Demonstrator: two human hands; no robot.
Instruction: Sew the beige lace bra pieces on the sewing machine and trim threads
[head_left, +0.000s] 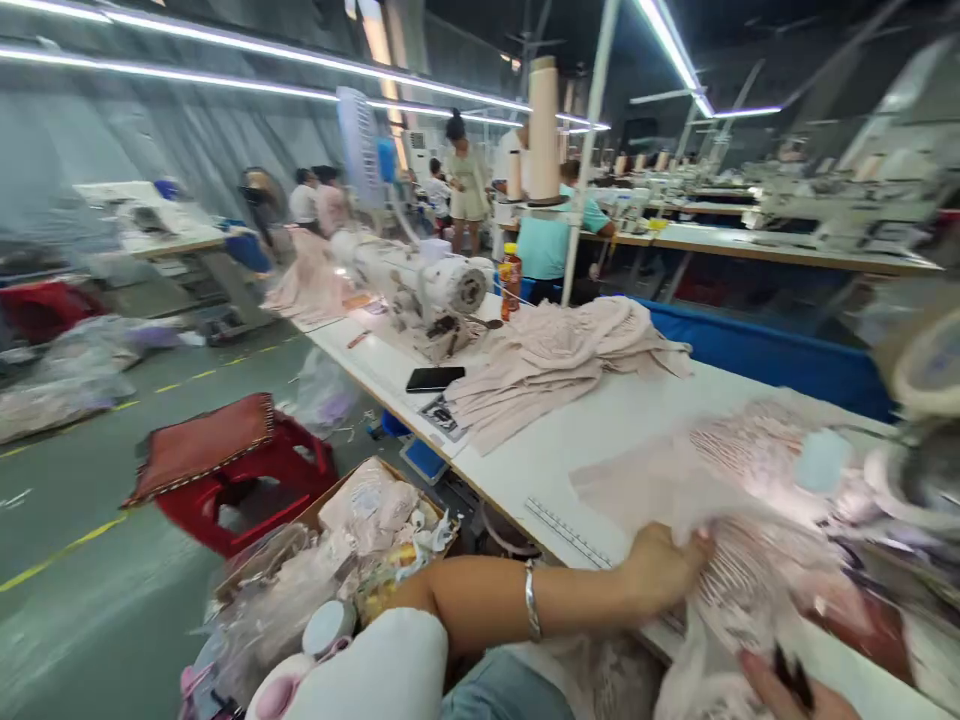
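My left hand [664,565] reaches across the edge of the white table [600,430], its fingers closed on a piece of pale pink ribbed fabric [739,500]. A silver bracelet sits on that wrist. My right hand [795,690] shows only partly at the bottom edge, under the same fabric; a dark thing lies by its fingers, which are blurred. The fabric spreads toward a blurred sewing machine [922,420] at the right.
A pile of pink fabric pieces [555,360] and a black phone [435,378] lie farther along the table, beside another sewing machine [420,280]. A red stool [240,470] and a box of scraps [360,540] stand on the floor at left. Several people work behind.
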